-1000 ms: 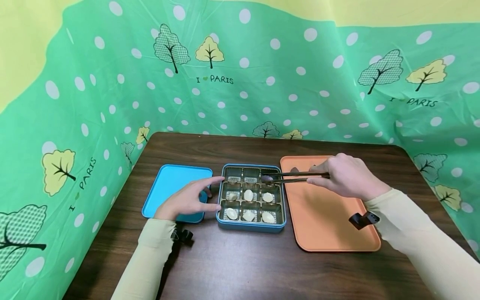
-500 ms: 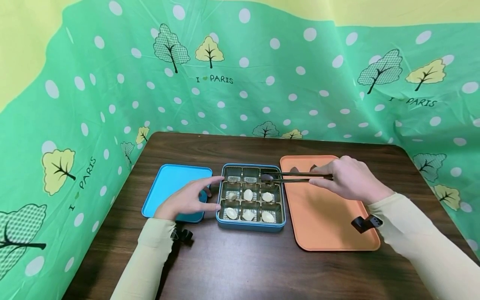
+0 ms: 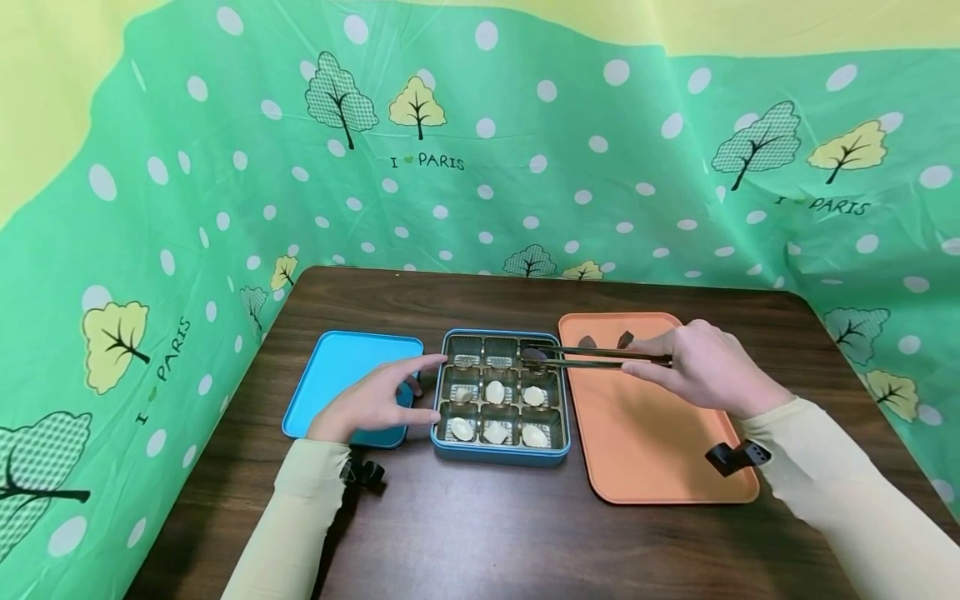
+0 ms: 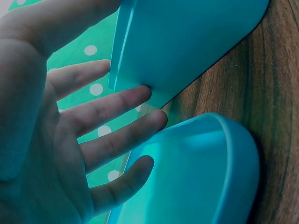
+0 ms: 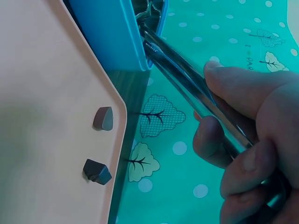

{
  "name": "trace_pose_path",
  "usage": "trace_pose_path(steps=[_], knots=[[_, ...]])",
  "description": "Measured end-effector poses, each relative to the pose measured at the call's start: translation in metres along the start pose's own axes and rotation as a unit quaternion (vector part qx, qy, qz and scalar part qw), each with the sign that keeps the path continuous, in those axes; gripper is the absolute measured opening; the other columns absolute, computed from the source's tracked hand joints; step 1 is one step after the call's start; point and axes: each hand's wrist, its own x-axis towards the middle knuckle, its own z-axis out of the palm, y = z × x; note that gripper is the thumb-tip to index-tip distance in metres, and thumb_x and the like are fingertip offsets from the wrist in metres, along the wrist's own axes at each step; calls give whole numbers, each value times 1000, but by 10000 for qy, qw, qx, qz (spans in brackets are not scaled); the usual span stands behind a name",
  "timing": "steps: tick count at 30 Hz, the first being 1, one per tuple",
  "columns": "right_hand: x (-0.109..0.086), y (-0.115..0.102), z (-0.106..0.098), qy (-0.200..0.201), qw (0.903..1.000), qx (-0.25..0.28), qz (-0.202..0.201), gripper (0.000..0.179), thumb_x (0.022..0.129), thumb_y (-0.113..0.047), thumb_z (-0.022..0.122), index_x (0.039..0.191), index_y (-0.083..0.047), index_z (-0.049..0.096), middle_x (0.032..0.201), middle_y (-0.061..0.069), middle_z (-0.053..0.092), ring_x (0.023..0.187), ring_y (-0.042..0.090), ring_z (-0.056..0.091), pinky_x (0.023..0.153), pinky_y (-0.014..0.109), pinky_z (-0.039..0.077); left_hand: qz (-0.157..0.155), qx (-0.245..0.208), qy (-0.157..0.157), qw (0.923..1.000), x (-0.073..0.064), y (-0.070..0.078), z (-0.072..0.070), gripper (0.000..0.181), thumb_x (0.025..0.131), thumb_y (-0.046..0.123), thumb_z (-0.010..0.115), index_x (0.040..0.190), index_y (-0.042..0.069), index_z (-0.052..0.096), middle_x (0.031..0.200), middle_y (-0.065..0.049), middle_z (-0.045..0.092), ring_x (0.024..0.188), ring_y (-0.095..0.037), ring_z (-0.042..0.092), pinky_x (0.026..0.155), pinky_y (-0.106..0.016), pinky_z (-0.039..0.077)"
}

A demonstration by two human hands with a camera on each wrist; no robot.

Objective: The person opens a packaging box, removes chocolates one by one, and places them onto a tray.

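Note:
My right hand (image 3: pixel 708 367) grips metal tongs (image 5: pixel 196 88), their tips inside the far right compartment of a blue box (image 3: pixel 501 457). In that compartment a dark, rounded piece, like a chocolate (image 3: pixel 534 356), lies between the tong arms. Six compartments in the middle and near rows hold one pale piece each, such as the white piece (image 3: pixel 495 392); the two other far compartments hold none. At the box's left side is my left hand (image 3: pixel 378 398), thumb and forefinger at its wall, fingers spread and relaxed. In the left wrist view, other fingertips lie by the box wall (image 4: pixel 187 42).
An orange tray (image 3: pixel 660 450) stands right of the box, with a brown piece (image 5: pixel 103 118) and a darker, angular piece (image 5: pixel 97 171) near its far edge. Left of the box, partly under my left hand, lies a blue lid (image 3: pixel 341 358). A patterned green cloth (image 3: pixel 480 208) hangs behind the table.
My right hand has drawn slightly to the right and nearer, uncovering more of the angular piece on the tray. The tong arms stand a little wider apart around the dark piece. My left hand stays put.

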Motion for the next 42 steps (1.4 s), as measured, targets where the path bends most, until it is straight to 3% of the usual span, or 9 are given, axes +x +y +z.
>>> trace_pose_path(steps=[10, 17, 23, 30, 32, 34, 37, 39, 42], knots=[[-3, 1, 1, 105, 9998, 123, -77, 23, 94, -38, 81, 110, -23, 86, 98, -5, 81, 48, 0, 37, 45, 27, 30, -6, -22, 21, 10000, -1, 1, 0, 87, 88, 40, 86, 162, 22, 43, 155, -1, 53, 105, -21, 64, 87, -44, 51], [-7, 2, -5, 301, 9992, 210, -178, 27, 93, -36, 82, 115, -21, 84, 68, -19, 68, 49, -2, 34, 47, 26, 30, 6, -22, 23, 10000, -1, 2, 0, 87, 89, 40, 86, 162, 22, 43, 155, -1, 53, 106, -21, 64, 87, -45, 51], [-12, 4, -12, 570, 9974, 210, -397, 26, 90, -30, 85, 113, -18, 85, 61, -24, 58, 50, -4, 34, 47, 24, 30, 3, 2, 13, 10000, -1, 3, 0, 87, 89, 41, 86, 162, 22, 43, 155, -1, 53, 106, -22, 64, 87, -45, 51], [-23, 12, -22, 840, 9952, 331, -383, 26, 88, -24, 87, 113, -16, 85, 50, -28, 32, 45, -9, 20, 43, 20, 25, -25, -4, 29, 10000, -2, 2, 1, 87, 88, 43, 86, 162, 24, 43, 154, 0, 54, 106, -21, 64, 87, -44, 51], [-26, 15, -24, 908, 9948, 340, -296, 28, 88, -23, 87, 114, -16, 84, 47, -28, 37, 43, -11, 18, 42, 20, 24, -30, -15, 29, 10000, -2, 2, 1, 87, 88, 43, 86, 162, 24, 43, 155, 0, 53, 106, -21, 64, 87, -44, 51], [-30, 19, -25, 999, 9942, 333, -221, 28, 87, -22, 88, 114, -17, 84, 51, -25, 52, 41, -11, 20, 41, 20, 25, -32, -29, 30, 10000, -2, 2, 1, 88, 88, 44, 86, 162, 25, 43, 155, 0, 53, 106, -21, 63, 87, -44, 51], [-35, 26, -28, 1129, 9929, 346, -158, 28, 85, -18, 89, 112, -18, 85, 70, -13, 74, 39, -10, 29, 41, 19, 27, -34, -37, 42, 10000, -2, 1, 2, 88, 88, 45, 85, 162, 25, 43, 154, 1, 53, 106, -21, 63, 85, -43, 51], [-38, 31, -30, 1229, 9916, 363, -166, 28, 83, -14, 90, 110, -19, 85, 86, -5, 80, 40, -9, 35, 43, 19, 29, -39, -34, 46, 10000, -2, 0, 2, 88, 88, 45, 85, 162, 26, 43, 154, 1, 53, 106, -21, 63, 85, -43, 51], [-46, 40, -34, 1213, 9920, 345, 92, 27, 84, -15, 89, 111, -18, 85, 92, 1, 81, 44, -4, 41, 46, 19, 31, -20, -33, 41, 10000, -2, 0, 2, 88, 88, 45, 86, 162, 26, 43, 155, 1, 53, 106, -21, 63, 86, -43, 51]])
